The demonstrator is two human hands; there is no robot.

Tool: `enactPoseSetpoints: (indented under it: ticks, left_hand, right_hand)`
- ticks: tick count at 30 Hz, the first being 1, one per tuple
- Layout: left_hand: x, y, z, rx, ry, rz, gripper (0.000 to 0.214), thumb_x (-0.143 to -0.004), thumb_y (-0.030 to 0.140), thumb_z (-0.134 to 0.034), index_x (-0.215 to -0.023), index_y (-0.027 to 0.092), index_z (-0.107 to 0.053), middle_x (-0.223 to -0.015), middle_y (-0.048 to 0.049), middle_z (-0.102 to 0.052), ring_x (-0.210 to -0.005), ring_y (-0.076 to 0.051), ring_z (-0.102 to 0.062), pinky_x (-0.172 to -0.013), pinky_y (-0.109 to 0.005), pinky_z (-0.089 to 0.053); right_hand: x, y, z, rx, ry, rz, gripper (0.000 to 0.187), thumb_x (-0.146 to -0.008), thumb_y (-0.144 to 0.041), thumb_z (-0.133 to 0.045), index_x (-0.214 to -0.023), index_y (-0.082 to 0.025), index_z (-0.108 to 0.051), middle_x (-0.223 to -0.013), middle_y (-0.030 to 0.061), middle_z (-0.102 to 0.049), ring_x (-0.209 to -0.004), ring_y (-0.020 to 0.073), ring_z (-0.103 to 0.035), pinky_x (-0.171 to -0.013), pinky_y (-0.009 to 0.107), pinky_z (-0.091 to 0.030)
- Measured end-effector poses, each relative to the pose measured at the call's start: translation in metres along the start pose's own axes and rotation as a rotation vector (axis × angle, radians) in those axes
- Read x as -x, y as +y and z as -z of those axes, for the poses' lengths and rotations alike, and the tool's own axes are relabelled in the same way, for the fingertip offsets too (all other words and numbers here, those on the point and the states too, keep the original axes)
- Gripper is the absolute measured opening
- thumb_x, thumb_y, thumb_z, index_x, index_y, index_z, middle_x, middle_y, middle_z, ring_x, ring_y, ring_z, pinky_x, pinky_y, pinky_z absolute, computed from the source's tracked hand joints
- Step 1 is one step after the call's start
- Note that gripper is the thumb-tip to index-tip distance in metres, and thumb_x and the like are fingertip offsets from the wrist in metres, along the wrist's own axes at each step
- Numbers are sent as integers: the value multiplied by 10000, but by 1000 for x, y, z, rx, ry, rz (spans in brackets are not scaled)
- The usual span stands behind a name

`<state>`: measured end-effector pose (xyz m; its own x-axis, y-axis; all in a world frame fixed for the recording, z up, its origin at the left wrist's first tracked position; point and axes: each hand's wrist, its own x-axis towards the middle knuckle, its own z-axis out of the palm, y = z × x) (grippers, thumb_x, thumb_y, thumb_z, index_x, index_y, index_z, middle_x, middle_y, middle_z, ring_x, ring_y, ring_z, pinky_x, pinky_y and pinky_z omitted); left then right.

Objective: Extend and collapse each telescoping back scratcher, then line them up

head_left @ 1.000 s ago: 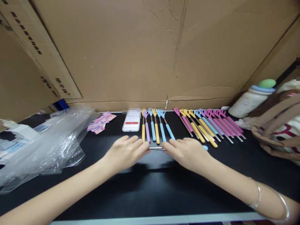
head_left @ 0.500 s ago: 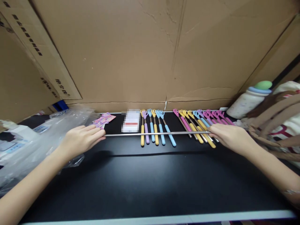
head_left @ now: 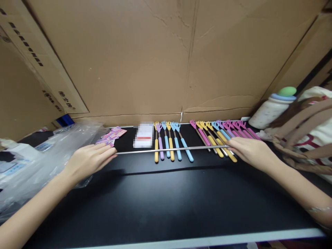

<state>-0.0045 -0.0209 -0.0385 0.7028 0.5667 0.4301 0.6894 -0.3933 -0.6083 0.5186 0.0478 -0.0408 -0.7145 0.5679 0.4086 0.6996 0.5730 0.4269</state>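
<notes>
Between my two hands a thin metal rod is stretched out level above the black table (head_left: 166, 204); it looks like the pulled-out shaft of a telescopic back scratcher (head_left: 140, 151). My left hand (head_left: 92, 157) is closed around its left end. The right end sits in the closed fingers of my right hand (head_left: 250, 152). Both ends of the rod are hidden by my fingers. Behind it lie several back scratchers (head_left: 171, 148) with yellow, purple and blue handles. Another group of back scratchers (head_left: 219, 141), pink, yellow, blue and purple, lies near my right hand.
Clear plastic bags (head_left: 57, 152) cover the left side. Pink and purple cards (head_left: 115, 133) and a blurred white packet (head_left: 144, 135) lie at the back. A white bottle (head_left: 269, 112) and a fabric bag (head_left: 308, 135) stand right. A cardboard wall (head_left: 140, 62) closes the rear.
The view has shifted slightly. The rod's left end and my left hand appear a little lower, so the rod tilts slightly more. Both hands keep their hold.
</notes>
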Motion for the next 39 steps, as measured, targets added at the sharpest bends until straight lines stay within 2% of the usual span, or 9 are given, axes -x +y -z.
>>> enactPoseSetpoints:
  ticks: [7, 12, 15, 18, 24, 28, 33, 39]
  left_hand:
    - [-4, -1, -5, 13, 65, 5, 301, -953, 274, -401, -726, 206, -586, -666, 22, -650, -604, -127, -564, -597, -249, -342]
    - [-2, -3, 0, 34, 51, 0, 283, -947, 265, -416, -735, 201, -592, -673, 27, -665, -590, -118, -584, -586, -241, -359]
    - [-8, 3, 1, 93, 88, -25, 300, -948, 263, -403, -718, 194, -582, -644, 18, -654, -575, -120, -586, -566, -247, -350]
    - [-27, 22, 5, 169, 89, -45, 310, -953, 266, -382, -714, 191, -563, -601, 18, -624, -562, -120, -575, -539, -249, -329]
    - [-80, 86, 20, 293, 122, -38, 329, -968, 270, -331, -696, 185, -495, -533, 24, -546, -481, -123, -529, -471, -268, -282]
    - [-94, 112, 23, 391, 93, -19, 276, -959, 253, -362, -717, 182, -476, -560, 6, -561, -498, -134, -548, -461, -278, -273]
    - [-95, 113, 21, 395, 58, -38, 233, -951, 240, -391, -740, 179, -468, -564, 9, -555, -516, -144, -559, -460, -282, -270]
    - [-94, 106, 24, 348, 86, -49, 192, -952, 232, -389, -792, 179, -480, -621, 6, -584, -556, -141, -568, -476, -277, -280]
  right_hand:
    - [-8, -8, 6, 31, 46, -4, 350, -965, -357, -311, -756, -198, -541, -692, 15, -605, -613, 126, -558, -504, 238, -295]
    - [-7, -12, 14, 65, -27, -38, 291, -949, -323, -376, -743, -202, -542, -706, 22, -622, -634, 126, -571, -534, 243, -322]
    - [-12, -23, 15, 13, 23, 14, 287, -949, -301, -380, -743, -193, -547, -705, 24, -634, -639, 121, -588, -529, 238, -313]
    - [-30, -49, 15, -40, 107, 107, 294, -958, -307, -368, -751, -184, -536, -690, 8, -636, -601, 104, -585, -511, 226, -285]
    - [-71, -127, 25, -118, 76, 106, 283, -956, -286, -373, -728, -183, -504, -586, -20, -574, -511, 105, -549, -466, 253, -197]
    - [-83, -160, 29, -167, 38, 104, 217, -940, -267, -407, -779, -177, -522, -621, 0, -603, -487, 118, -544, -450, 275, -154]
    - [-87, -165, 25, -218, 44, 125, 211, -938, -289, -432, -796, -165, -527, -638, 4, -603, -518, 123, -562, -455, 270, -170]
    - [-85, -158, 26, -160, 81, 157, 132, -921, -196, -433, -853, -172, -543, -651, -7, -589, -523, 110, -540, -468, 268, -158]
